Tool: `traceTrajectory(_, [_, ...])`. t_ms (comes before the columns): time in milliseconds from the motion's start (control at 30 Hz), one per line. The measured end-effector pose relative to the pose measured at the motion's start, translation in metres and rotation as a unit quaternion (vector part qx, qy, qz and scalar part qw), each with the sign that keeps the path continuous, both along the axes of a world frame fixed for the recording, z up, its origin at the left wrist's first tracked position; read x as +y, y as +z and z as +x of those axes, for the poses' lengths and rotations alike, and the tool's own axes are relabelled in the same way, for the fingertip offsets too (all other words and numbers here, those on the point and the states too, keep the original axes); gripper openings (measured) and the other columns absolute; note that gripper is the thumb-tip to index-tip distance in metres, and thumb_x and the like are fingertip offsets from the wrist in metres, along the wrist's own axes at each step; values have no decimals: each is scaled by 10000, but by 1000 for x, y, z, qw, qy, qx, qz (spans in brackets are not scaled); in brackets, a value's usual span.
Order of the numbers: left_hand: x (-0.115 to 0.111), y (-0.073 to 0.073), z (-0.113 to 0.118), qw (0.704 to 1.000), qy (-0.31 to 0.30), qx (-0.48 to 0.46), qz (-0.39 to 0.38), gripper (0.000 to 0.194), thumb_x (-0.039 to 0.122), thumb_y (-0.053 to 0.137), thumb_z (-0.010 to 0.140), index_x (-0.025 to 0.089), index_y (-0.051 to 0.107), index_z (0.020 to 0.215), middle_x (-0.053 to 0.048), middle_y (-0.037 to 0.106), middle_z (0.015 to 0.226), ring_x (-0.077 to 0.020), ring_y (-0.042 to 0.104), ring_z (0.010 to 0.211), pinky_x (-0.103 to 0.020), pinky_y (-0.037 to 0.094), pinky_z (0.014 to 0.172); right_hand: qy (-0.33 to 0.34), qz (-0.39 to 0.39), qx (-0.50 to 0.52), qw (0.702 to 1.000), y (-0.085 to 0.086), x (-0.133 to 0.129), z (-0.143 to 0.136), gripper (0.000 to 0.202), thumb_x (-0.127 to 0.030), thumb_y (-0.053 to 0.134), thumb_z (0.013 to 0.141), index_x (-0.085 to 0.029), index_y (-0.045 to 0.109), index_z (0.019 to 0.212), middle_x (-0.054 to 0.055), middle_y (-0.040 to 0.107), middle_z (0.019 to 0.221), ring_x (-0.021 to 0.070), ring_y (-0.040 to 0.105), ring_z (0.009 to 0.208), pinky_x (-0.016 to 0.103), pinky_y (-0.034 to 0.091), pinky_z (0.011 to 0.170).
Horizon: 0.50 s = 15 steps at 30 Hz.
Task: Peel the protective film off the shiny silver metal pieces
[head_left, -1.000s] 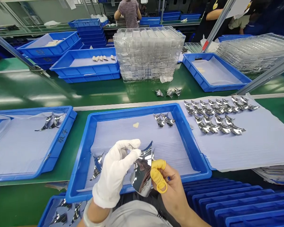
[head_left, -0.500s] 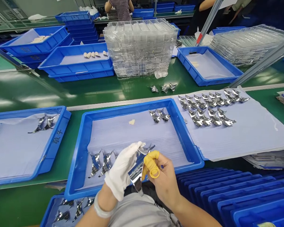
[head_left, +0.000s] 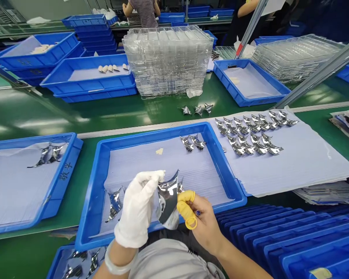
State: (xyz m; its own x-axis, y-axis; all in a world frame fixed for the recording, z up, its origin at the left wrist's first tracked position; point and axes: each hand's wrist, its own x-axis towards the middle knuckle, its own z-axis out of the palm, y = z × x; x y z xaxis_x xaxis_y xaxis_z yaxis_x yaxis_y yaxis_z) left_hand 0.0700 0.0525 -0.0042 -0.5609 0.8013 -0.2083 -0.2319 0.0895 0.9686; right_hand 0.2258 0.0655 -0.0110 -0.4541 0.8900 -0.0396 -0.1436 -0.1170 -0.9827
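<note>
My left hand (head_left: 136, 211), in a white glove, pinches a curved, mirror-bright chrome piece (head_left: 169, 199) with pointed corners by its upper left edge. My right hand (head_left: 203, 223) wears yellow finger cots and grips the right edge of that same piece. A small dark blue tip (head_left: 198, 212) shows between the right fingers; the rest of it is hidden. Both hands are over the near side of a paper-lined blue tray (head_left: 151, 134). Inside it, a similar chrome piece (head_left: 114, 205) lies left of the glove, and two chrome pieces (head_left: 187, 144) lie at the back right.
Rows of chrome pieces (head_left: 258, 144) lie on white paper (head_left: 302, 166) to the right. Another blue tray (head_left: 62, 174) stands at left, and stacked blue trays (head_left: 267, 232) at lower right. Clear plastic trays (head_left: 168, 62) are piled behind. A metal post (head_left: 317, 73) slants at right.
The chrome piece has turned in my hands, so its broad curved face now shows. My gloved left hand has shifted left and tilted more upright. The view has moved slightly.
</note>
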Motion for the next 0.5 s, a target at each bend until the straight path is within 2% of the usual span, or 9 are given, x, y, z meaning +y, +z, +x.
traceTrajectory(133, [-12, 6, -7, 997, -9, 54, 55, 175, 379, 858, 788, 242, 794, 876, -7, 819, 901, -229, 720, 1125, -320, 546, 990, 15, 75, -14, 997, -8, -1, 3, 305, -342, 546, 997, -220, 511, 721, -62, 369, 614, 109, 298, 543, 241, 288, 509])
traceTrajectory(233, [-17, 6, -7, 994, -6, 80, 67, 140, 383, 826, 823, 266, 803, 895, 6, 823, 908, -235, 719, 1119, -352, 537, 1021, -2, 133, -43, 990, -8, -2, 3, 299, -299, 523, 1013, -220, 530, 725, -62, 400, 605, 111, 322, 530, 245, 297, 500])
traceTrajectory(300, [-19, 4, -7, 994, -7, 84, 67, 128, 395, 789, 860, 276, 806, 902, 12, 824, 928, -230, 713, 1125, -365, 507, 1075, -23, 197, -77, 977, -7, -2, 3, 287, -270, 521, 1025, -220, 562, 745, -58, 471, 589, 108, 371, 494, 243, 322, 480])
traceTrajectory(367, [-21, 1, -8, 995, -11, 84, 57, 153, 411, 737, 905, 279, 812, 924, 7, 826, 967, -231, 692, 1178, -373, 465, 1134, -52, 300, -115, 946, -6, -2, 3, 235, -230, 520, 1040, -216, 610, 823, -37, 595, 613, 112, 474, 481, 244, 384, 492])
traceTrajectory(433, [-23, -2, -11, 996, -19, 83, 38, 199, 423, 683, 946, 281, 818, 980, -2, 825, 1037, -238, 667, 1233, -376, 445, 1161, -85, 402, -147, 900, -7, -2, 5, 173, -196, 505, 1056, -203, 641, 949, 4, 706, 685, 129, 590, 515, 251, 452, 533])
traceTrajectory(500, [-25, -5, -14, 995, -29, 91, 24, 243, 428, 634, 979, 286, 815, 1058, -7, 813, 1123, -234, 662, 1244, -366, 445, 1164, -101, 462, -177, 863, -9, -2, 6, 173, -178, 476, 1068, -190, 648, 1057, 46, 763, 751, 155, 676, 575, 264, 505, 573])
